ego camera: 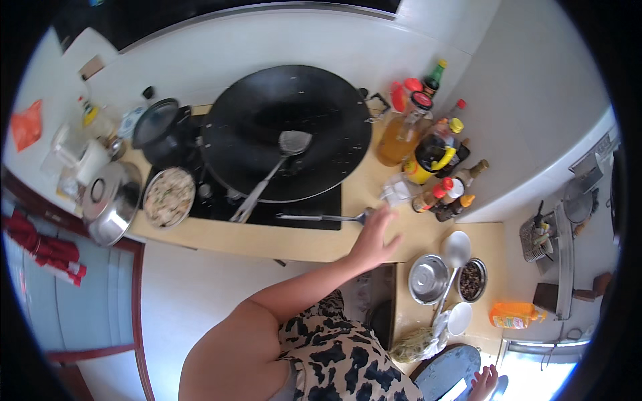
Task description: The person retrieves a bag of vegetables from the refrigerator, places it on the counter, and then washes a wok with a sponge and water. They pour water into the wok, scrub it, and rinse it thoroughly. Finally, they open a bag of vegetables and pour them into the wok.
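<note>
My left hand reaches over the counter with fingers apart, its fingertips by the head of a long-handled metal utensil. That utensil lies along the front edge of the black cooktop; whether the fingers touch it is unclear. Behind it sits a large black wok with a metal spatula resting inside, handle over the near rim. My right hand, partly cut off at the lower right, has fingers apart and shows nothing held. Beside it is a dark round board with a bright white strip across it.
Sauce and oil bottles crowd the right wall. A steel bowl, large ladle, bowl of dark bits, white bowl and bagged greens occupy the side counter. Leftward stand a food-filled bowl, lidded pot and black pot.
</note>
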`<state>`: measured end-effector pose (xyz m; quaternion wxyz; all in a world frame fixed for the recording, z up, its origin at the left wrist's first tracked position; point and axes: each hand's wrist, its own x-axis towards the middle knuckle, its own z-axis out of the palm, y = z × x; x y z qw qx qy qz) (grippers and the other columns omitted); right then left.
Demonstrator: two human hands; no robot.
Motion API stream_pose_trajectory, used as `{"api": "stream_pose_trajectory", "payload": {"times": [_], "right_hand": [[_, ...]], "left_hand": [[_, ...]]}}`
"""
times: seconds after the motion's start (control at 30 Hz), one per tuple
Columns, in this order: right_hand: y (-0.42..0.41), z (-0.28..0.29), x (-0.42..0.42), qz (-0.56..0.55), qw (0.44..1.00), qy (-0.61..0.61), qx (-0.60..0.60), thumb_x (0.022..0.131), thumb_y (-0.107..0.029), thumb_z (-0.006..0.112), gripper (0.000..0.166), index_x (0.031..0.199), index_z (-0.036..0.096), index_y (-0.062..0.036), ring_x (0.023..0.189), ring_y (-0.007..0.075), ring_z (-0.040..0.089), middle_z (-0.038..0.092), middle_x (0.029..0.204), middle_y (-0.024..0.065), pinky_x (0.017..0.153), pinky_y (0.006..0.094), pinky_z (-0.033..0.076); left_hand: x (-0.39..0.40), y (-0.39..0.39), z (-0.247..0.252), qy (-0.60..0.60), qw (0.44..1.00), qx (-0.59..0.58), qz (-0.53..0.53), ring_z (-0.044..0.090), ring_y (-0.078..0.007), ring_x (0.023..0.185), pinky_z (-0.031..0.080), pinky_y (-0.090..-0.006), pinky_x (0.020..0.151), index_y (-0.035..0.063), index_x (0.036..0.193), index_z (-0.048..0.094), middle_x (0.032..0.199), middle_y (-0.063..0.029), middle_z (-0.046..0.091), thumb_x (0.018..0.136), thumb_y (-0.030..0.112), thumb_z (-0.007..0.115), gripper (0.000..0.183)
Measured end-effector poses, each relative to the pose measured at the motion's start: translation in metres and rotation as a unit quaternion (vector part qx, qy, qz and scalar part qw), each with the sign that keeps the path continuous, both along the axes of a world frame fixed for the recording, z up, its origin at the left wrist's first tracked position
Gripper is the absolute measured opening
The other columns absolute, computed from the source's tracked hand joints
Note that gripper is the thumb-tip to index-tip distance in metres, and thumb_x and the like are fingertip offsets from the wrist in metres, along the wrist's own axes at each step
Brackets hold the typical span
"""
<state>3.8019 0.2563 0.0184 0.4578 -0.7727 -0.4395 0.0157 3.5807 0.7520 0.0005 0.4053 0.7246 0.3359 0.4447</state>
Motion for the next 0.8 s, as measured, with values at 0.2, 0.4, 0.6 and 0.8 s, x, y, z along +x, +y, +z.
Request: {"api": "stream_pose_trajectory", "payload": {"times": [0.2, 0.4, 0.6, 0.8], "right_hand": [[0.084, 0.016, 0.038, -0.102, 0.951, 0.248, -0.154, 0.093, -0.019, 0.063, 0.031, 0.116, 0.058, 0.0005, 0.083, 0.0172, 0.065, 0.063, 0.103, 0.0104, 0.067, 0.027, 0.051], [0.193, 0.034, -0.063, 0.079, 0.927, 0.308, -0.199, 0.094, -0.014, 0.06, 0.015, 0.105, 0.061, -0.0033, 0.077, 0.0136, 0.067, 0.065, 0.092, 0.0043, 0.063, 0.0237, 0.051], [0.259, 0.029, -0.186, 0.22, 0.872, 0.364, -0.244, 0.093, -0.01, 0.062, 0.016, 0.107, 0.062, -0.0024, 0.081, 0.0143, 0.067, 0.066, 0.092, 0.0051, 0.067, 0.0262, 0.054], [0.367, -0.018, -0.4, 0.399, 0.759, 0.44, -0.267, 0.096, -0.017, 0.062, 0.023, 0.114, 0.061, -0.0035, 0.091, 0.0153, 0.066, 0.066, 0.102, 0.0058, 0.076, 0.0274, 0.053]], "left_hand": [[-0.175, -0.111, -0.05, 0.089, 0.945, -0.312, -0.039, 0.066, -0.0244, 0.106, 0.054, -0.0352, 0.092, 0.0001, 0.118, 0.059, 0.117, -0.0143, 0.065, 0.093, 0.025, 0.066, 0.036], [-0.386, -0.147, -0.096, -0.027, 0.896, -0.396, 0.198, 0.066, -0.0166, 0.096, 0.053, -0.0314, 0.087, 0.005, 0.116, 0.064, 0.113, -0.0065, 0.068, 0.088, 0.012, 0.07, 0.03], [-0.579, -0.122, -0.08, -0.119, 0.829, -0.375, 0.397, 0.064, -0.0127, 0.09, 0.047, -0.0272, 0.076, 0.0084, 0.114, 0.064, 0.104, -0.0006, 0.067, 0.093, 0.022, 0.064, 0.025], [-0.742, -0.042, -0.095, -0.114, 0.832, -0.359, 0.407, 0.064, -0.0118, 0.089, 0.046, -0.0261, 0.075, 0.0107, 0.118, 0.064, 0.104, 0.0003, 0.066, 0.094, 0.026, 0.064, 0.029]]}}
